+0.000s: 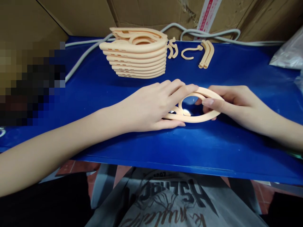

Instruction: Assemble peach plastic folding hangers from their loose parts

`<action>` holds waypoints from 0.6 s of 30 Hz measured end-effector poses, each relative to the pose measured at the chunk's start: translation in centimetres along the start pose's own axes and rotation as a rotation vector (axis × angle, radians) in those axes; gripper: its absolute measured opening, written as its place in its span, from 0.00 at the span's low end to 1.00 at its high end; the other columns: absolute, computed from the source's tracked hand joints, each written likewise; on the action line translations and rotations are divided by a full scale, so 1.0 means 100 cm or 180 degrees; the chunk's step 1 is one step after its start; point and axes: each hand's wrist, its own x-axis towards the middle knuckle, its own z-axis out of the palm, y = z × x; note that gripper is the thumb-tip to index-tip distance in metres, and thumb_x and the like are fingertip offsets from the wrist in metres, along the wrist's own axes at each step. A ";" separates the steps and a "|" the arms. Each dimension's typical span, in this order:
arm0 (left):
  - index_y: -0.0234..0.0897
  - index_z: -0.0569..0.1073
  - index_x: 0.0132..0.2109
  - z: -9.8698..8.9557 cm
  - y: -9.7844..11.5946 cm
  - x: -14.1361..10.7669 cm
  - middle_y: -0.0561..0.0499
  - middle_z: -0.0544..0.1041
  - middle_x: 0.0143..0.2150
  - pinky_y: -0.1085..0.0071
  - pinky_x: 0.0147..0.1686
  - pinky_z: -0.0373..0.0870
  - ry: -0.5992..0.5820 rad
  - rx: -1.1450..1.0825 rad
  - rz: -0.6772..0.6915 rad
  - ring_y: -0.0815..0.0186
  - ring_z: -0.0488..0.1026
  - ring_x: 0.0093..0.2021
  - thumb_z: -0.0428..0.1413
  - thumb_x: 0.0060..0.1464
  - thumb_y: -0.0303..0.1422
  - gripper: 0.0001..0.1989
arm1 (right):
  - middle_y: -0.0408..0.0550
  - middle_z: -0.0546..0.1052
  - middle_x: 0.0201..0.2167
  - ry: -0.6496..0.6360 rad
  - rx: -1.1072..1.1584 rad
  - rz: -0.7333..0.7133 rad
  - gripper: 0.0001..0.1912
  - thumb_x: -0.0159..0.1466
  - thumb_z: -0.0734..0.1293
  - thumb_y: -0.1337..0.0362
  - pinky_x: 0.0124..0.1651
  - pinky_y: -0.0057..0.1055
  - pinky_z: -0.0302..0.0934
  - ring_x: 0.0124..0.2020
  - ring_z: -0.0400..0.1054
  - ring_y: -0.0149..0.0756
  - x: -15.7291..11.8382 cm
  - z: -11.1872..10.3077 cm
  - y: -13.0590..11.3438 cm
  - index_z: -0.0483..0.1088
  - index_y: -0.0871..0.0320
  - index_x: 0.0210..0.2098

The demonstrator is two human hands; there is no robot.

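Over the blue tabletop I hold a peach-coloured plastic folding hanger (pixel 193 119), its curved frame and inner ring showing between my hands. My left hand (pixel 156 105) lies over its left part, back of the hand up, with the fingers along the upper edge and the thumb below. That part of the hanger is hidden under the palm. With thumb and fingers, my right hand (pixel 236 101) pinches the rounded right end. Behind my left hand stands a neat stack of matching folded hangers (pixel 139 60).
Right of the stack lie small curved pieces (pixel 174 49), a loose hook (pixel 187 56) and two short arms (pixel 206 55). A white cable (pixel 82 58) runs along the back by the cardboard (pixel 146 14). A clear plastic bag (pixel 288 52) sits far right. The table's front edge (pixel 151 165) is near my lap.
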 end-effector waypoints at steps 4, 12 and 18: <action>0.34 0.58 0.73 0.001 0.000 0.001 0.35 0.71 0.68 0.57 0.57 0.73 0.0060 0.0011 0.0063 0.48 0.74 0.62 0.58 0.68 0.44 0.35 | 0.39 0.69 0.22 0.0007 -0.0049 -0.0093 0.25 0.71 0.66 0.42 0.25 0.30 0.46 0.23 0.57 0.25 0.001 0.001 -0.004 0.71 0.57 0.30; 0.29 0.56 0.73 0.002 0.001 0.003 0.32 0.71 0.67 0.56 0.53 0.76 0.0126 0.0248 0.0253 0.47 0.75 0.60 0.49 0.74 0.44 0.31 | 0.40 0.71 0.24 0.0010 0.0143 -0.0114 0.23 0.70 0.67 0.43 0.25 0.29 0.53 0.24 0.61 0.28 0.001 0.003 -0.002 0.72 0.55 0.32; 0.33 0.58 0.73 0.007 -0.004 0.002 0.35 0.75 0.61 0.56 0.53 0.74 0.0325 0.0222 0.0312 0.46 0.76 0.58 0.54 0.70 0.48 0.34 | 0.41 0.78 0.32 0.0221 0.0317 -0.0015 0.17 0.68 0.71 0.49 0.30 0.29 0.63 0.30 0.70 0.32 -0.001 0.004 0.002 0.75 0.54 0.47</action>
